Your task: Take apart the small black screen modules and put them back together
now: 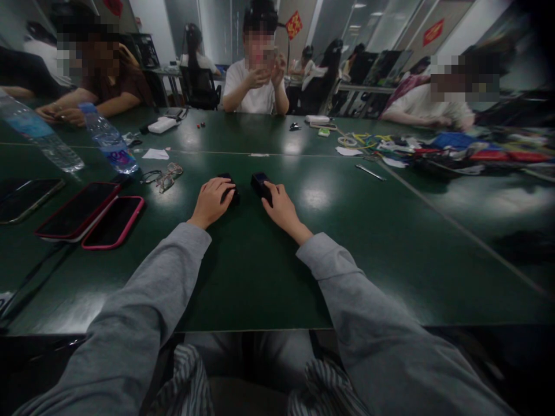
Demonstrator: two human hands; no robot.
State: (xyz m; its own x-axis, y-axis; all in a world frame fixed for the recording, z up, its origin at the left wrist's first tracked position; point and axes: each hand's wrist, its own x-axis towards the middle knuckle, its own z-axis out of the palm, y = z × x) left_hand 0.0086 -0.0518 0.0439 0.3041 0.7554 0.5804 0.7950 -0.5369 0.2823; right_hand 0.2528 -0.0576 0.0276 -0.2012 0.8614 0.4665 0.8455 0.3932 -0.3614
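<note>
My left hand (213, 200) rests over a dark object (235, 193) on the green table, its fingers curved across the top and thumb along the near side. Much of that object is hidden under the hand, so its kind cannot be made out. A short way to the right, my right hand (281, 209) grips a small black box-shaped device (260, 182) by its near end, thumb and fingers on either side. The device's far end shows a darker, glossy face. Both objects sit on the tabletop with a narrow gap between them.
On the left are phones (115, 222), water bottles (108, 138) and eyeglasses (167, 179). A wrench-like metal tool (370, 172) lies right of centre, before a pile of cables (459, 150). Other people sit around the green table (260, 277); one opposite (255, 86) has raised hands.
</note>
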